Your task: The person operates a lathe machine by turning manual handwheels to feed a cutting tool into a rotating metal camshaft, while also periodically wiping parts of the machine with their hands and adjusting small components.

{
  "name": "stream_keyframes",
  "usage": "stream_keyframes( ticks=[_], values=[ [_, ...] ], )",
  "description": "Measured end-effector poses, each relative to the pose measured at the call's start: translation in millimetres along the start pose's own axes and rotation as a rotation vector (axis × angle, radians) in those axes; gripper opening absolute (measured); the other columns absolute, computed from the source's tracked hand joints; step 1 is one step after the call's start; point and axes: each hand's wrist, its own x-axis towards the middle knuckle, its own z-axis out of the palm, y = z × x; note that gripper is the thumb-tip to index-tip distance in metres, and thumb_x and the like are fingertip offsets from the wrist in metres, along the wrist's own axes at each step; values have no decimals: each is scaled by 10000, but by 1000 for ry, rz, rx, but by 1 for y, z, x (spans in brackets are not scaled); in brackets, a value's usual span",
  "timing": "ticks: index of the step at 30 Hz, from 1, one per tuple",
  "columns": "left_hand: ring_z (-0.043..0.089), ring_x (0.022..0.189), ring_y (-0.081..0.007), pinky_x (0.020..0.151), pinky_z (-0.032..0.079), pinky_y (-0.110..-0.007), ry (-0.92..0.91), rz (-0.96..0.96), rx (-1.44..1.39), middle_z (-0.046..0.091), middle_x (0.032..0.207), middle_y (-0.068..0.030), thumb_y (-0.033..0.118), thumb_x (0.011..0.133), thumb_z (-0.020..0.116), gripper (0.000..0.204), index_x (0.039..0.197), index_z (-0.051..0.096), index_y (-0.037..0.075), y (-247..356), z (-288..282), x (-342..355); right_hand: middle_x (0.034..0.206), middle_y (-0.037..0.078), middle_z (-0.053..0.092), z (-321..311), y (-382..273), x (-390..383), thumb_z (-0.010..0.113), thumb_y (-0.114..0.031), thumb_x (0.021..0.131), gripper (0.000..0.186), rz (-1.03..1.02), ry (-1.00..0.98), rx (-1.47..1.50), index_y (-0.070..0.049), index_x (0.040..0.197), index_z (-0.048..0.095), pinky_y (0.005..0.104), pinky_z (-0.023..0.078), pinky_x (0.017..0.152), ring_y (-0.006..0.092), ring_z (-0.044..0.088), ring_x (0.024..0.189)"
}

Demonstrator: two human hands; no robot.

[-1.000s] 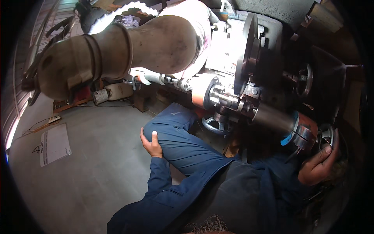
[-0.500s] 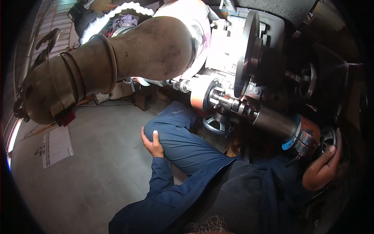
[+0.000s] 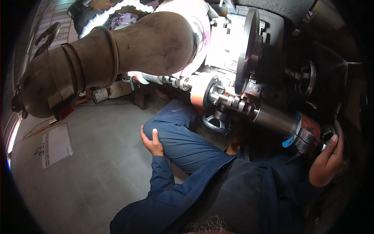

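Observation:
On the bent knee of my blue trousers rests my left hand, its thumb apart from the fingers and nothing held. Far to the right, my right hand grips the rim of a metal handwheel, which is partly hidden by the fingers and shadow. Beside that hand is an orange and blue clamping head with a grey cylinder. From there a shiny steel shaft with lobes, like a camshaft, runs left through an orange ring-shaped holder. A large dark disc-shaped wheel stands just behind the shaft.
A thick brown duct reaches over the machine from the left. Below the shaft sits another handwheel, and a third handwheel is at the right. A white sign board lies on the grey floor.
My right hand has shifted slightly right and up along the handwheel, its wrist turning with it. The left hand stays on the knee. The view has tilted slightly.

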Motion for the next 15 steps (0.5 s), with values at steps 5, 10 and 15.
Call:
stream_keyframes(
  ticks=[5, 10, 15],
  values=[
    [480, 1258, -384, 1092, 339, -432, 85, 89, 168, 506, 1352, -240, 220, 849, 670, 565, 1315, 495, -47, -3, -1, -3, 1208, 183, 652, 3, 2, -1, 386, -125, 1042, 353, 6, 6, 22, 46, 1289, 573, 326, 475, 956, 256, 627, 1121],
    [509, 1220, -390, 1064, 365, -455, -92, 538, 344, 558, 1277, -234, 275, 803, 729, 565, 1239, 555, -39, 51, 15, 5, 1236, 169, 643, -2, 0, 0, 382, -146, 1048, 361, 12, 4, -14, 40, 1291, 574, 325, 462, 976, 260, 614, 1152],
    [553, 1175, -384, 1043, 373, -477, -756, 324, -228, 602, 1221, -225, 506, 642, 841, 852, 1224, 558, -48, 144, 69, -25, 1245, 173, 637, 2, -1, 0, 383, -157, 1051, 364, 12, 14, -6, 39, 1289, 575, 330, 455, 985, 259, 602, 1171]
  ],
)
